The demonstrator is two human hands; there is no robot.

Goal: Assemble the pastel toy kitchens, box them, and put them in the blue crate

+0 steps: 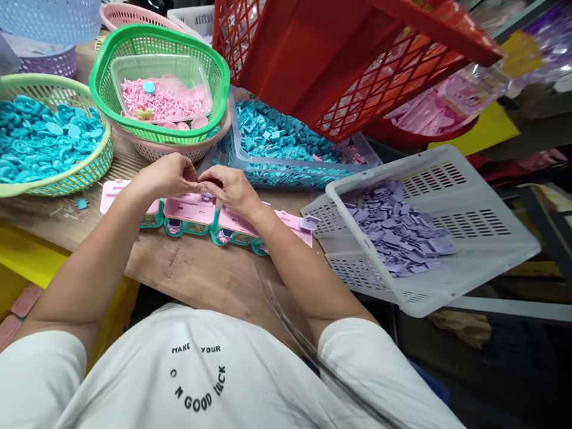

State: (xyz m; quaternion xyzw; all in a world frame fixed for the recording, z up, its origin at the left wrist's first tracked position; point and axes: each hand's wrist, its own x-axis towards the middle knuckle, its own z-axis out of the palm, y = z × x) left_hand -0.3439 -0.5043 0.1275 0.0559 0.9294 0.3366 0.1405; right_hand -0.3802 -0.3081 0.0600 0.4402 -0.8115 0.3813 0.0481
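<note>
A row of several small toy units with pink tops and teal lower parts runs along the wooden table; one pink-topped unit [190, 210] lies right under my hands. My left hand [167, 176] and my right hand [233, 189] meet above it, fingers closed in a pinch. Between their fingertips shows a small lilac plastic piece [208, 195], mostly hidden by the fingers. At the row's right end, a lilac piece [308, 223] sticks out of the last pink top. The left end of the row is a pink top [111, 195].
A white basket [487, 238] of lilac pieces lies tilted at right. Behind the row stands a clear bin [286, 170] of teal parts, with a red crate [304, 53] above. Left are a green basket [161, 136] and a pale green basket [96, 167] of teal discs.
</note>
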